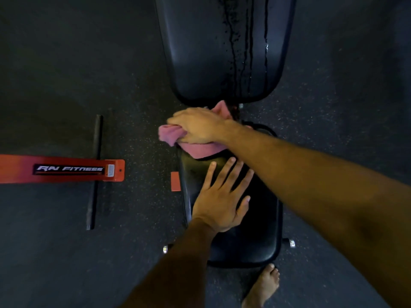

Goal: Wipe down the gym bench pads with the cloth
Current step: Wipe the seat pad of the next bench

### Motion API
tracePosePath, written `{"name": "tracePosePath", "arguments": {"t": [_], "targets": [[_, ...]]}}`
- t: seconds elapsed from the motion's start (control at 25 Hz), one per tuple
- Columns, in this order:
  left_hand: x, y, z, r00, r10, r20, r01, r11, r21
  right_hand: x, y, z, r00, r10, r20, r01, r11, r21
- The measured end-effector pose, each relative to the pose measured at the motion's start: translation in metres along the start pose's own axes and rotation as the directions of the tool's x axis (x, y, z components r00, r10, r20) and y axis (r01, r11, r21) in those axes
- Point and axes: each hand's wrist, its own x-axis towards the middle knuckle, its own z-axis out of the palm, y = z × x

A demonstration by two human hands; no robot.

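Only readable text in the shot was "RN FITNESS" in white on a black label, stuck on an orange-red frame bar (pixel 60 168) that lay on the floor off to the left, well apart from the bench. A thin dark rod (pixel 95 172) ran across the end of that bar. There was also a small orange tab (pixel 175 181) just beside the left edge of the seat pad (pixel 262 221), no writing on it that I could make out.

The pink cloth (pixel 198 147) was bunched up at the far end of the seat pad, with part of it hanging over the pad's left corner. The right hand (pixel 200 126) was on top of it with fingers curled into the fabric, gripping it. The left hand (pixel 222 196) lay flat on the seat pad nearer the camera, fingers spread and straight, holding nothing.

The back pad (pixel 200 52) sat beyond a narrow gap, and dark streaks ran down its right half, probably liquid, though the lighting was too dim to be sure.

Speckled dark floor (pixel 344 96) was open on both sides of the bench. A bare foot (pixel 264 285) stood near the seat pad's near right corner.
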Motion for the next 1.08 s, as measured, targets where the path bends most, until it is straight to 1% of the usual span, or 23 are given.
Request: {"name": "tracePosePath", "arguments": {"t": [0.04,0.12,0.24,0.28,0.32,0.4,0.52,0.6,0.68,0.72,0.76,0.84,0.88,0.96,1.0,1.04,1.08], "targets": [[0.0,0.001,-0.002,1.0,-0.001,0.016,0.001,1.0,0.014,-0.015,0.012,-0.007,1.0,0.007,-0.007,-0.007,1.0,0.03],[0.001,0.002,-0.004,0.999,-0.006,0.037,0.006,1.0,0.021,-0.061,0.055,-0.019,0.996,0.08,-0.025,-0.078,0.994,0.077],[0.001,0.002,-0.004,0.998,-0.004,0.055,0.002,1.0,0.03,-0.142,0.109,-0.028,0.947,0.32,-0.033,-0.315,0.943,0.105],[0.001,0.002,-0.004,0.998,-0.005,0.058,0.003,0.999,0.033,-0.158,0.117,-0.027,0.929,0.366,-0.054,-0.358,0.926,0.115],[0.002,0.003,-0.004,0.998,-0.008,0.06,0.006,1.0,0.03,-0.163,0.12,-0.025,0.928,0.365,-0.077,-0.355,0.927,0.119],[0.002,0.004,-0.004,0.998,-0.003,0.06,0.001,1.0,0.03,-0.137,0.104,-0.017,0.957,0.267,-0.116,-0.257,0.961,0.099],[0.001,0.001,-0.002,0.998,0.0,0.056,-0.001,1.0,0.022,-0.052,0.049,-0.007,0.994,0.069,-0.085,-0.064,0.996,0.063],[0.0,0.0,0.0,0.999,0.014,0.036,-0.014,1.0,0.0,-0.006,0.013,-0.001,0.999,-0.031,-0.02,0.032,0.998,0.048],[0.0,0.001,-0.001,0.999,0.016,0.029,-0.016,1.0,-0.014,0.007,0.0,-0.001,0.995,-0.096,0.016,0.096,0.995,0.019],[0.0,0.001,-0.003,0.999,0.01,0.046,-0.01,1.0,-0.004,0.0,0.006,-0.005,0.996,-0.087,0.028,0.086,0.996,0.026],[0.001,0.001,-0.003,0.998,0.004,0.061,-0.004,1.0,0.011,-0.017,0.021,-0.01,0.998,-0.051,0.021,0.05,0.998,0.035],[0.001,0.002,-0.005,0.997,-0.005,0.076,0.004,1.0,0.02,-0.068,0.058,-0.021,0.996,0.093,-0.008,-0.092,0.994,0.057],[0.002,0.003,-0.005,0.997,-0.004,0.083,0.002,1.0,0.022,-0.099,0.08,-0.023,0.98,0.196,-0.04,-0.192,0.977,0.092],[0.002,0.002,-0.005,0.997,-0.006,0.082,0.004,1.0,0.028,-0.152,0.108,-0.023,0.913,0.401,-0.08,-0.377,0.901,0.213],[0.002,0.002,-0.006,0.997,-0.009,0.082,0.007,1.0,0.028,-0.168,0.107,-0.02,0.875,0.469,-0.117,-0.431,0.867,0.252],[0.002,0.003,-0.006,0.997,-0.009,0.081,0.006,0.999,0.031,-0.171,0.102,-0.016,0.859,0.49,-0.147,-0.438,0.853,0.283],[0.003,0.003,-0.005,0.997,-0.007,0.078,0.004,0.999,0.039,-0.164,0.095,-0.011,0.861,0.474,-0.186,-0.412,0.863,0.293]]}}
